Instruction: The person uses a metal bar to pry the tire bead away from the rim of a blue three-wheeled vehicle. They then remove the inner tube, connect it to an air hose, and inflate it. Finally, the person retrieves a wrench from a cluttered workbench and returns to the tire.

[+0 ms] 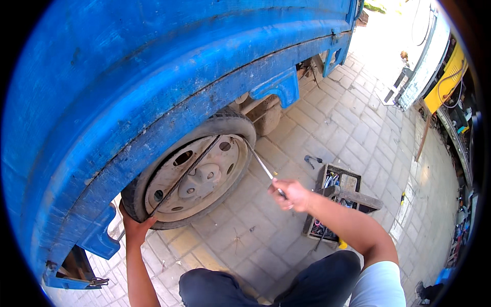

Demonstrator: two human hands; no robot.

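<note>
A wheel [202,180] with a worn black tyre [236,126] and a rusty, pale steel rim sits under the blue vehicle body. My left hand [136,225] grips the tyre at its lower left, thumb in front and fingers partly hidden behind. A long dark rod [185,176] lies slantwise across the rim, its lower end close to that thumb. Closed around the handle end of a slim metal pry bar [261,162] is my right hand [291,195]. The bar's far tip meets the wheel's upper right, where rim and tyre join.
Blue bodywork [169,87] overhangs the wheel. On the paving [307,128] right of my knees stands an open toolbox [332,204] with several tools, and dark pliers [312,161] lie beyond it. Cluttered shelving [463,204] lines the far right.
</note>
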